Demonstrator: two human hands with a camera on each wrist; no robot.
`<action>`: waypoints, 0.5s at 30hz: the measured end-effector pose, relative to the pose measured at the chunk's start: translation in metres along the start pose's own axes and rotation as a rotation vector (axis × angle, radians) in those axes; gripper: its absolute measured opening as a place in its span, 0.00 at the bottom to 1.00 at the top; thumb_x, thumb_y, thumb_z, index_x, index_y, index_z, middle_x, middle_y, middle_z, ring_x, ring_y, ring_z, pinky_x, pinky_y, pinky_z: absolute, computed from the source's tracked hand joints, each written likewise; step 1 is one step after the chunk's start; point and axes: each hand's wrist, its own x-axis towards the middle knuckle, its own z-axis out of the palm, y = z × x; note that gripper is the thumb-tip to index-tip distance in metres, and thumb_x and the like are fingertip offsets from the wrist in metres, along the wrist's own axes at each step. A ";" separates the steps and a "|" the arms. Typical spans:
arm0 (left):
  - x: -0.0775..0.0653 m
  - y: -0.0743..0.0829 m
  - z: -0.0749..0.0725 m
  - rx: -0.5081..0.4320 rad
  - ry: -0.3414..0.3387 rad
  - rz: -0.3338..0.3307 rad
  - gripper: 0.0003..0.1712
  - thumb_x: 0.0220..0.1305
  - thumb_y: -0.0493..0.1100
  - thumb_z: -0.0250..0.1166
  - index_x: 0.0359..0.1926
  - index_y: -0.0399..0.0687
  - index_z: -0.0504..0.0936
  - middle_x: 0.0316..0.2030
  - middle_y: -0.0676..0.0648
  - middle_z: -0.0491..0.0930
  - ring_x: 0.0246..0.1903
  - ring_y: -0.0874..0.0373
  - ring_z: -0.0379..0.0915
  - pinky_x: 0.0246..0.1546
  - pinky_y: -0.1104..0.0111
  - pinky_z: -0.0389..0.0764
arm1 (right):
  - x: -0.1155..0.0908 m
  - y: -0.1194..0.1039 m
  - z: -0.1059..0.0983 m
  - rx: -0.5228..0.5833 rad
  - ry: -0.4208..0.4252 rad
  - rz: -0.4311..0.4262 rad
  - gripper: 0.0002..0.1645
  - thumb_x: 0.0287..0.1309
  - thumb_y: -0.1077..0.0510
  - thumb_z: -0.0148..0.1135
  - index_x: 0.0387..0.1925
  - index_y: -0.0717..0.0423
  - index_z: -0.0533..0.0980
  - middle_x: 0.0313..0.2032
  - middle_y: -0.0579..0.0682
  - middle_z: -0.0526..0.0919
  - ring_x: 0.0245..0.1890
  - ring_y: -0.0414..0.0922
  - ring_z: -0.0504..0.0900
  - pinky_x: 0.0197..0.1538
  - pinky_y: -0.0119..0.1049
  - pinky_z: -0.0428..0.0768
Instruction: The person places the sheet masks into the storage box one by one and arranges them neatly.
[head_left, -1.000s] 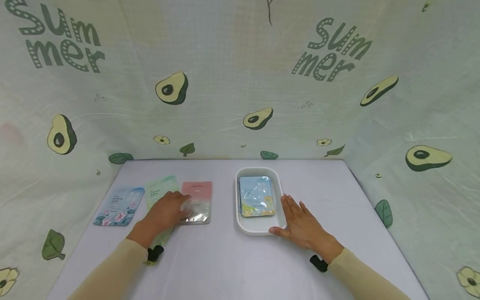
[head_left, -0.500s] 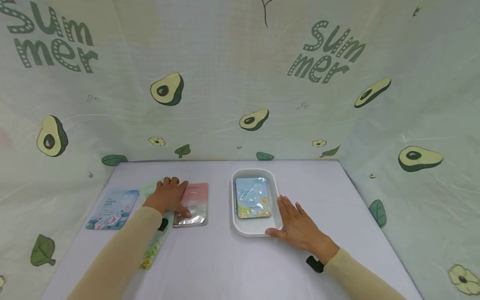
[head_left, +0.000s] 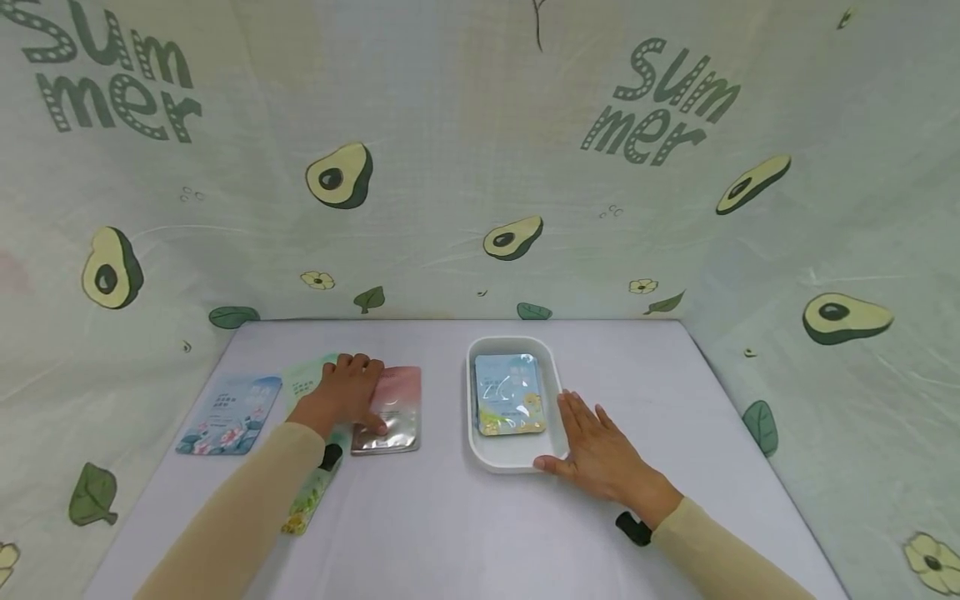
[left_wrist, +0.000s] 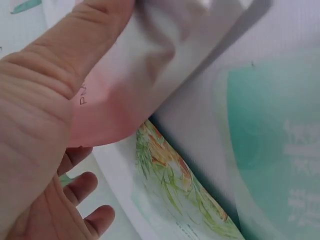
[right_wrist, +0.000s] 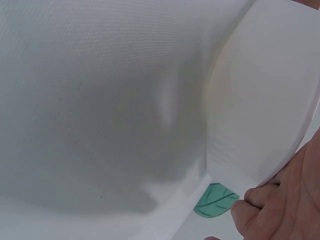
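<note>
My left hand is at the left side of a pink-and-silver sheet mask packet, thumb on its silver face. In the left wrist view that thumb presses on the packet, which bends away from the table, with the other fingers partly hidden beneath it. Under my wrist lie pale green packets printed with flowers. My right hand rests against the right wall of a white tray, fingers straight, thumb at the near rim. Light blue packets are stacked inside the tray.
A blue packet with pink flowers lies at the far left of the white table. Behind the table hangs a curtain printed with avocados, and it runs along both sides too.
My left hand has slid up along the left edge of the pink-and-silver packet and its thumb has come onto the silver face. The right hand stays at the tray.
</note>
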 end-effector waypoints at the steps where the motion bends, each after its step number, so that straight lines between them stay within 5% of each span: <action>1: 0.000 0.001 0.000 -0.005 -0.003 0.002 0.68 0.42 0.73 0.83 0.73 0.40 0.64 0.68 0.31 0.67 0.66 0.28 0.59 0.64 0.32 0.63 | 0.000 0.000 0.000 -0.005 -0.002 0.001 0.71 0.65 0.17 0.50 0.81 0.71 0.50 0.80 0.69 0.54 0.82 0.62 0.56 0.78 0.65 0.59; 10: -0.008 0.017 0.000 -0.137 -0.001 -0.002 0.64 0.47 0.56 0.87 0.76 0.42 0.58 0.58 0.35 0.81 0.59 0.34 0.70 0.63 0.39 0.70 | 0.000 0.002 0.003 -0.004 0.008 -0.001 0.71 0.65 0.17 0.51 0.81 0.70 0.49 0.81 0.68 0.54 0.81 0.61 0.56 0.78 0.65 0.59; 15: -0.019 0.019 0.003 -0.302 0.075 0.004 0.67 0.57 0.46 0.82 0.83 0.48 0.42 0.63 0.30 0.73 0.49 0.38 0.80 0.54 0.44 0.81 | 0.000 0.001 0.002 -0.007 0.007 -0.002 0.70 0.65 0.17 0.51 0.81 0.70 0.49 0.81 0.68 0.54 0.82 0.61 0.56 0.78 0.64 0.59</action>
